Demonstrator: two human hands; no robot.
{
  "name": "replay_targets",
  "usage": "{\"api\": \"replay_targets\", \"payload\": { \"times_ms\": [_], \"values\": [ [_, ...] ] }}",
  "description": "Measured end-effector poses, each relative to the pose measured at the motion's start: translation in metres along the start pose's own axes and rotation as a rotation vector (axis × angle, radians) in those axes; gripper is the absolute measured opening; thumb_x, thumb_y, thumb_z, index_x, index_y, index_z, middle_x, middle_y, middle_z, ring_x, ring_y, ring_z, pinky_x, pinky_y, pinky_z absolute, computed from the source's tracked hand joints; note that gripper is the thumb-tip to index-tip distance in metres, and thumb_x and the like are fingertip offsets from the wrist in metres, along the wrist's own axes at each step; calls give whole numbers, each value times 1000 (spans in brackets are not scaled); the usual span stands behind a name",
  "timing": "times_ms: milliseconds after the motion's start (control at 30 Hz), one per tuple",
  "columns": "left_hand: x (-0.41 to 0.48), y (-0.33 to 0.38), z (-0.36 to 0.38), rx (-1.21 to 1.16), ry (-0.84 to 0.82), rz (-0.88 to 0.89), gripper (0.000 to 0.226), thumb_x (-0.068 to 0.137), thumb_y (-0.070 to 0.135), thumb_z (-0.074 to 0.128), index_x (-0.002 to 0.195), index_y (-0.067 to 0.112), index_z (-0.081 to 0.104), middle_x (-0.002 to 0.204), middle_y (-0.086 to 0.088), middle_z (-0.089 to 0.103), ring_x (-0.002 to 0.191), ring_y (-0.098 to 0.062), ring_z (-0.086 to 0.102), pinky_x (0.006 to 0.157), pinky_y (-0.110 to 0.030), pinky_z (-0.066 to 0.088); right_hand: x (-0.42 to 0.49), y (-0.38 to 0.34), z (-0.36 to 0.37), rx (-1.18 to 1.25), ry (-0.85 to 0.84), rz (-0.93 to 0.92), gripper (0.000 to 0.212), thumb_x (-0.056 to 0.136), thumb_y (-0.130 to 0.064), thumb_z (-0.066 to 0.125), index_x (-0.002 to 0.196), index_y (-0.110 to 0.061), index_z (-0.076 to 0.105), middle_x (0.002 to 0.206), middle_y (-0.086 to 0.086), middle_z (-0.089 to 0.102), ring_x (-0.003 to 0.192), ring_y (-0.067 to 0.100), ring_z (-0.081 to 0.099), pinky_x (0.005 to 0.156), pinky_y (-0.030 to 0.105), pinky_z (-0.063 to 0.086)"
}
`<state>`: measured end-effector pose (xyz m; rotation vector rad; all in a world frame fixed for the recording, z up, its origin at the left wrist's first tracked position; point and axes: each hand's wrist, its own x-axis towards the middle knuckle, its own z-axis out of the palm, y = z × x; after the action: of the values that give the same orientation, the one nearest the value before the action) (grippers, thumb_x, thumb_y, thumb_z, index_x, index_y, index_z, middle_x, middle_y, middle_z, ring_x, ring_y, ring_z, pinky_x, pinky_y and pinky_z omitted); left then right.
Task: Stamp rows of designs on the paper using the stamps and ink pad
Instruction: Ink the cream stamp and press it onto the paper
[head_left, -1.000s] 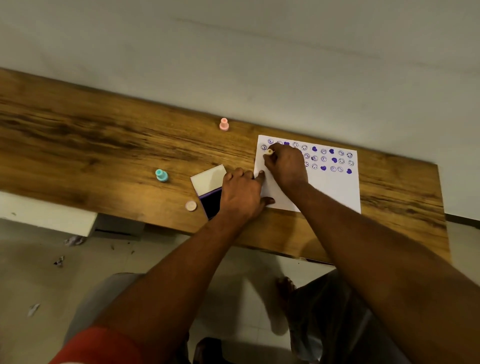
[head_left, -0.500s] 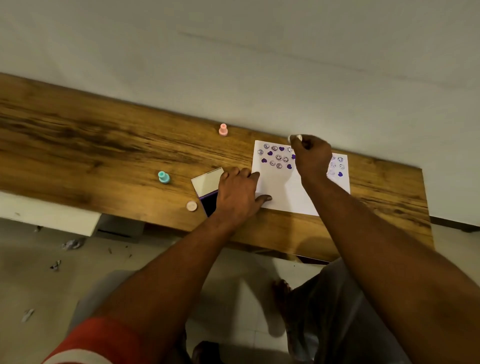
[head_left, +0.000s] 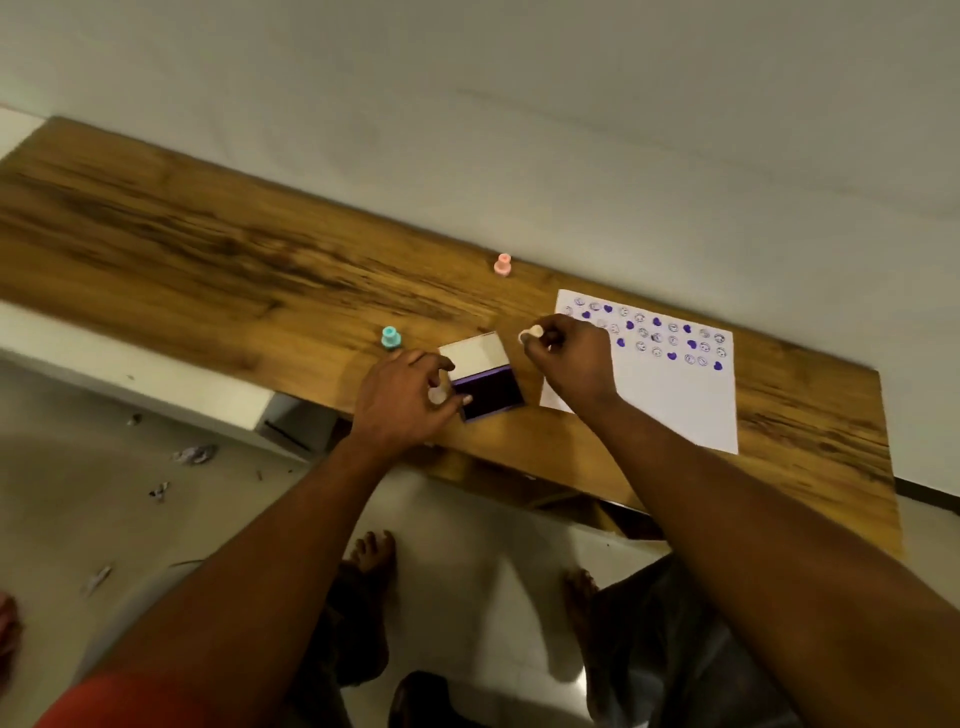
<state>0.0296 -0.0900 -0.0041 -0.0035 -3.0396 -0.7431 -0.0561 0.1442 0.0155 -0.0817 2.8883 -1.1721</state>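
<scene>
1. Stamp (head_left: 532, 333) pinched in my right hand (head_left: 574, 364), just beyond pad (head_left: 488, 391); face angle unclear, bring it down flat on purple ink.
2. Left hand (head_left: 402, 397) pinches pad's near-left edge, small cap (head_left: 437, 395) under fingers; hold firm.
3. Paper (head_left: 670, 384) right of grip, rows part filled.
4. Teal stamp (head_left: 390, 337), pink stamp (head_left: 502, 264) farther off; nothing blocks.

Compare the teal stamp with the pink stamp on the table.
The teal stamp stands beside the ink pad, close to the left hand; the pink stamp stands farther back, near the wall. One is teal, the other pink. Both stand upright, untouched, off the paper.
</scene>
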Motion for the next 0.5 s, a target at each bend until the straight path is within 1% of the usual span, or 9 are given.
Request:
{"api": "replay_targets", "payload": {
  "times_ms": [100, 167, 233, 333, 433, 500],
  "values": [
    [-7, -17, -3, -14, -51, -40, 68, 79, 66, 78, 132, 25, 67, 115, 4, 68, 104, -18, 63, 77, -34, 47, -13, -20, 24, -107, -188, -185, 31, 91, -41, 73, 114, -20, 77, 100, -8, 76, 81, 4, 66, 65, 12, 45],
    [-7, -22, -4, -16, -69, -67, 70, 77, 67, 79, 133, 26, 66, 116, 7, 68, 105, -17, 63, 79, -34, 49, -21, -30, 38, -147, -265, -280, 31, 91, -38, 73, 114, -18, 77, 107, 0, 77, 87, 12, 69, 70, 19, 51],
    [-4, -22, -3, -32, -81, -74, 65, 79, 66, 78, 131, 28, 68, 116, 7, 68, 105, -16, 63, 80, -34, 49, -27, -36, 48, -172, -328, -316, 31, 92, -36, 72, 116, -17, 77, 107, 2, 77, 90, 16, 69, 75, 24, 54],
    [2, -18, 0, -28, -111, -67, 48, 85, 54, 76, 125, 27, 72, 116, 3, 69, 105, -21, 64, 82, -37, 51, -33, -39, 59, -231, -371, -329, 34, 93, -35, 71, 121, -16, 74, 113, 5, 76, 98, 20, 69, 85, 30, 52],
    [8, -19, 2, -26, -127, -125, 34, 84, 52, 78, 112, 31, 76, 101, 7, 71, 93, -16, 66, 72, -32, 47, -35, -40, 64, -251, -364, -334, 35, 93, -35, 72, 123, -16, 73, 117, 6, 75, 104, 22, 68, 90, 31, 49],
    [10, -23, 2, -67, -134, -185, 33, 80, 53, 82, 107, 34, 76, 95, 11, 73, 87, -11, 65, 70, -29, 45, -33, -42, 66, -241, -360, -339, 34, 93, -34, 73, 121, -16, 74, 115, 6, 75, 102, 22, 68, 91, 34, 51]
  ]
}}
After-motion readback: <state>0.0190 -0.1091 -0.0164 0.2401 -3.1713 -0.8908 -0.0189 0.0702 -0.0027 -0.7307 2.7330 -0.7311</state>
